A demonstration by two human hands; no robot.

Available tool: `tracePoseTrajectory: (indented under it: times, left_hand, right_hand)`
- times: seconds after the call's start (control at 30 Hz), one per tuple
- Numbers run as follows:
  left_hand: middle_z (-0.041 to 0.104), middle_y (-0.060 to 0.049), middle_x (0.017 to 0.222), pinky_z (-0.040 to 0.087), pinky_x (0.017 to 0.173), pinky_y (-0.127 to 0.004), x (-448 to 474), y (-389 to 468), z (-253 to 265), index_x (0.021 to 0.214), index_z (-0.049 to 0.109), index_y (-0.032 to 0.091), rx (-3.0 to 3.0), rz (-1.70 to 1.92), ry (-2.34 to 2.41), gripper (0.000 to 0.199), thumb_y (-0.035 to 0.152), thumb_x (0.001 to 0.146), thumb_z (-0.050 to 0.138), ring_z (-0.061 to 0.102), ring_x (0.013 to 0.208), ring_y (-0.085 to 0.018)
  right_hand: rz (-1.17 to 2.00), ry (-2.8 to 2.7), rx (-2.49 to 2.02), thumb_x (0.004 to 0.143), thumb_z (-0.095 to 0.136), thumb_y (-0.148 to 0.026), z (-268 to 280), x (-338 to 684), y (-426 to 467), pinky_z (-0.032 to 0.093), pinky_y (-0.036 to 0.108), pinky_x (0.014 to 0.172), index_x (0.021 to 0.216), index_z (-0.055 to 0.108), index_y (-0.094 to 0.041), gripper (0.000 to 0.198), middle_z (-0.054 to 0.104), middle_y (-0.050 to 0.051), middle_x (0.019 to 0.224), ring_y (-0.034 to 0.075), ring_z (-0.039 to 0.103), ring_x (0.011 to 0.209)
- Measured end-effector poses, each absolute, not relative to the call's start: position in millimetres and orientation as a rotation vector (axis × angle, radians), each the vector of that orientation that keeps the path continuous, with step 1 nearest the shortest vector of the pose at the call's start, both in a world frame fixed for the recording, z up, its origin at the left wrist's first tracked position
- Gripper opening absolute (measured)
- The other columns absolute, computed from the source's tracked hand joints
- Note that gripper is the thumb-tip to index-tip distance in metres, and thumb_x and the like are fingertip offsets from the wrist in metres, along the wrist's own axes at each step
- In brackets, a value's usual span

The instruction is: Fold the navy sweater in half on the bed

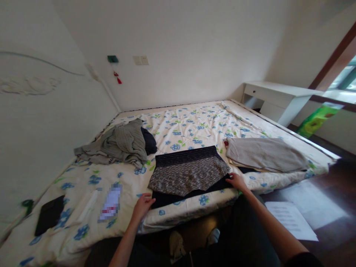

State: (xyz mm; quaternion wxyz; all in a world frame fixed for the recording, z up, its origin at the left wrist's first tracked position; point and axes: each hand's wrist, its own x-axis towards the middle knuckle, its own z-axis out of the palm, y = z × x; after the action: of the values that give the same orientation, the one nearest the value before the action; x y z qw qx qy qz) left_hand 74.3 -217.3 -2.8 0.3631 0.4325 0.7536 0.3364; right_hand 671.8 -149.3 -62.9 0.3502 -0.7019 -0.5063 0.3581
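A short skirt (189, 176) lies spread flat on the bed in front of me, with a dark waistband at the far side, speckled grey-brown fabric and a black layer showing below its hem. My left hand (144, 204) is closed at the near left corner of that black layer, fingers bent against the cloth. At the near right corner, my right hand (236, 181) pinches the black edge between thumb and fingers. To the right sits a stack of folded clothes (264, 152) topped by a beige knit. A crumpled grey knit garment (125, 142) is heaped on the left.
The bed (183, 126) has a floral sheet. A black phone-like object (50, 215) and a blurred-out packet (110, 204) lie at left. A white desk (278, 98) stands beyond the right edge. Printed paper (290, 220) is at lower right, below the bed's edge.
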Motion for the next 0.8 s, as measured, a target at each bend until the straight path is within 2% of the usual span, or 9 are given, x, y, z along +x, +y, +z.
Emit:
tracePoseTrajectory:
  times: [0.07, 0.13, 0.2, 0.3, 0.37, 0.47, 0.53, 0.63, 0.8]
  left_hand:
    - [0.077, -0.010, 0.102, 0.062, 0.090, -0.047, 87, -217, 0, 0.110, 0.068, 0.027, 1.385, 0.911, 2.120, 0.039, 0.034, 0.074, 0.082, 0.078, 0.102, -0.037]
    - [0.073, -0.013, 0.122, 0.058, 0.108, -0.050, 105, -217, 4, 0.122, 0.070, 0.028, 1.719, 0.933, 2.122, 0.042, 0.028, 0.080, 0.074, 0.072, 0.122, -0.038]
    - [0.069, -0.013, 0.131, 0.054, 0.117, -0.049, 126, -217, 4, 0.129, 0.073, 0.030, 1.988, 0.862, 1.973, 0.045, 0.021, 0.085, 0.067, 0.067, 0.130, -0.037]
    - [0.070, -0.011, 0.128, 0.053, 0.117, -0.048, 154, -214, 2, 0.132, 0.078, 0.030, 2.196, 0.684, 1.808, 0.050, 0.012, 0.088, 0.060, 0.067, 0.124, -0.033]
    - [0.071, -0.012, 0.125, 0.054, 0.115, -0.050, 166, -210, 0, 0.128, 0.082, 0.028, 2.260, 0.598, 1.780, 0.048, 0.010, 0.091, 0.056, 0.066, 0.121, -0.034]
    - [0.075, -0.013, 0.121, 0.054, 0.112, -0.052, 170, -201, 1, 0.116, 0.086, 0.027, 2.276, 0.561, 1.753, 0.041, 0.013, 0.095, 0.054, 0.066, 0.117, -0.034]
    - [0.078, -0.011, 0.118, 0.053, 0.113, -0.051, 164, -197, 3, 0.109, 0.087, 0.028, 2.249, 0.604, 1.742, 0.038, 0.015, 0.097, 0.053, 0.067, 0.116, -0.033]
    - [0.080, -0.011, 0.118, 0.052, 0.115, -0.051, 152, -195, 3, 0.105, 0.087, 0.029, 2.225, 0.684, 1.729, 0.034, 0.018, 0.098, 0.055, 0.067, 0.119, -0.034]
    - [0.082, -0.010, 0.116, 0.055, 0.110, -0.051, 142, -209, -10, 0.108, 0.089, 0.028, 2.299, 0.644, 1.690, 0.033, 0.019, 0.095, 0.060, 0.068, 0.115, -0.033]
  right_hand:
    - [0.563, -1.503, -1.882, 0.073, 0.080, -0.022, -57, 662, -151, 0.058, 0.047, 0.109, 0.131, 0.075, -0.022, 0.058, 0.079, 0.014, 0.122, 0.036, 0.075, 0.118]
    - [0.301, -1.665, -1.839, 0.076, 0.074, -0.016, -53, 647, -155, 0.048, 0.053, 0.123, 0.151, 0.065, -0.021, 0.076, 0.065, 0.019, 0.154, 0.041, 0.060, 0.145]
    - [0.162, -1.773, -1.784, 0.079, 0.069, -0.013, -52, 630, -162, 0.040, 0.057, 0.130, 0.159, 0.059, -0.023, 0.081, 0.052, 0.019, 0.170, 0.042, 0.046, 0.158]
    - [0.024, -1.823, -1.766, 0.085, 0.061, -0.010, -56, 611, -174, 0.033, 0.061, 0.134, 0.165, 0.055, -0.024, 0.082, 0.045, 0.016, 0.177, 0.041, 0.036, 0.165]
    - [0.007, -1.887, -1.751, 0.088, 0.058, -0.009, -57, 606, -177, 0.033, 0.063, 0.134, 0.159, 0.063, -0.026, 0.073, 0.048, 0.013, 0.176, 0.041, 0.035, 0.166]
    - [0.086, -2.049, -1.676, 0.096, 0.055, -0.010, -51, 610, -173, 0.034, 0.059, 0.134, 0.130, 0.081, -0.029, 0.047, 0.067, 0.010, 0.158, 0.037, 0.044, 0.161]
    - [0.169, -2.121, -1.634, 0.101, 0.055, -0.013, -45, 618, -167, 0.039, 0.055, 0.130, 0.115, 0.084, -0.028, 0.035, 0.079, 0.010, 0.134, 0.034, 0.058, 0.148]
    - [0.256, -2.137, -1.594, 0.106, 0.055, -0.018, -39, 632, -163, 0.049, 0.047, 0.117, 0.111, 0.083, -0.027, 0.030, 0.082, 0.011, 0.111, 0.031, 0.069, 0.123]
    - [0.271, -2.175, -1.632, 0.104, 0.056, -0.015, -42, 641, -174, 0.048, 0.042, 0.112, 0.114, 0.082, -0.026, 0.030, 0.081, 0.009, 0.119, 0.029, 0.067, 0.123]
